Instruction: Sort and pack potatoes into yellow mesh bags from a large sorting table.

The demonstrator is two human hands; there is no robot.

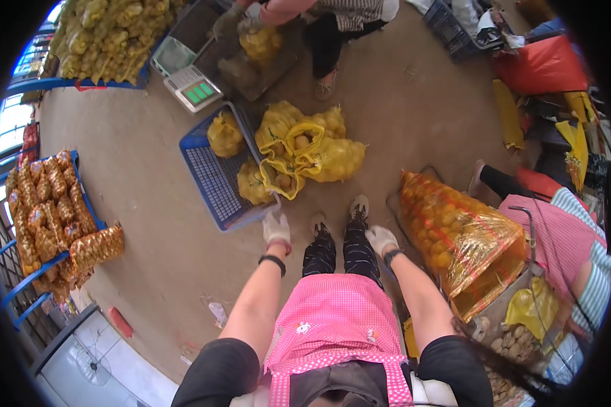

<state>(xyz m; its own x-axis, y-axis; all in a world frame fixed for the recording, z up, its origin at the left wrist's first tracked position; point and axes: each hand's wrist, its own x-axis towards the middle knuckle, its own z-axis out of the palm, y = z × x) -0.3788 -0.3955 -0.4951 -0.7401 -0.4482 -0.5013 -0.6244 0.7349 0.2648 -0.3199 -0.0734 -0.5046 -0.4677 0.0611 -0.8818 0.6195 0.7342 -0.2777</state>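
Observation:
My left hand (276, 229), in a pale glove, is at the near end of a blue plastic crate (219, 224); whether its fingers grip the rim I cannot tell. Inside the crate lie a yellow mesh bag of potatoes (225, 135) and another filled mesh bag (252, 182). Against the crate's right side, on the floor, several yellow mesh bags (336, 158) stand together, some with open mouths showing round potatoes. My right hand (381, 239), also gloved, hangs beside my right leg with nothing visible in it, left of a large orange woven sack (438, 229) of round produce.
Beyond the crate stands a digital scale (193, 90). Another person's gloved hands (239, 23) are by a yellow bag at the top. At right a person in a pink apron (545, 234) sits by loose potatoes (514, 343). Filled bags sit on blue-framed racks (10, 295) at left.

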